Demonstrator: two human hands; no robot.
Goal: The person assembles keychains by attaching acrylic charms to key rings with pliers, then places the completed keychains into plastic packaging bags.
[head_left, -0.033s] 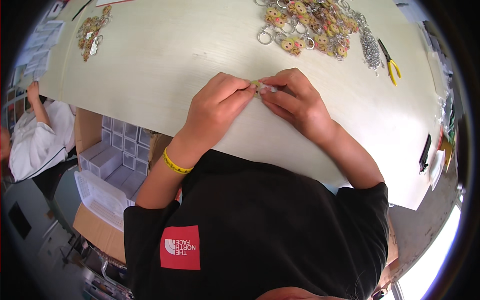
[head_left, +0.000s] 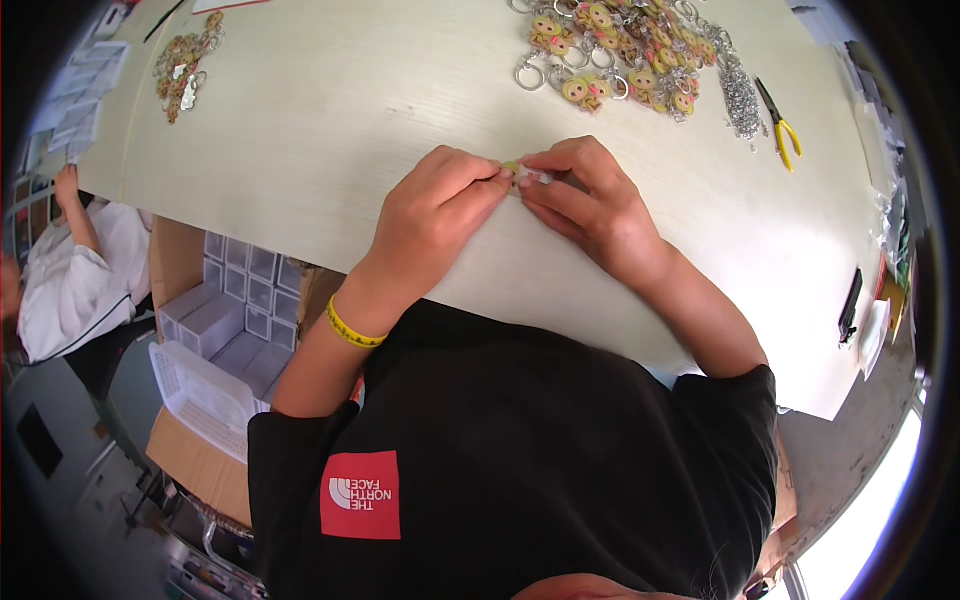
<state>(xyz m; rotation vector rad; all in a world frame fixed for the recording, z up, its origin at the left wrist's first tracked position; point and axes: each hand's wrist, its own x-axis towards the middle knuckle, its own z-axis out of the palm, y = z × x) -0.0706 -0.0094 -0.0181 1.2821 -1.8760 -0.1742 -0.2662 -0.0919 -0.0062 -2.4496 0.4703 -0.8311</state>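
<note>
Two bare hands and a small piece above a pale table. The left hand (head_left: 430, 205) is closed in a pinch, thumb and forefinger gripping the left edge of a small charm (head_left: 516, 182). The right hand (head_left: 600, 210) is closed on the charm's other side, its fingertips about a pale, clear-looking part; whether that part is loose or joined to the charm cannot be told. The charm lies between the two sets of fingertips, in front of the person's chest and near the table's (head_left: 300, 160) front edge.

For good handling, the left pinch would best stay firm and at the rim, leaving the charm's face in sight, while the right fingers do the fine work with light pressure. Bringing both wrists to rest on the table should steady so small a piece; a hard squeeze could make it slip or smudge.

Beyond the hands, toward the upper right, lies a heap of keyrings (head_left: 660, 60) with yellow-haired figures. Beside it are a pile of silver chains (head_left: 740, 95) and, farther right, yellow-handled pliers (head_left: 785, 130). A smaller group of charms (head_left: 185, 70) lies at the far left. Below the table's left edge, a cardboard box (head_left: 190, 460) holds clear boxes (head_left: 225, 315); a co-worker in white (head_left: 95, 275) is beyond.
</note>
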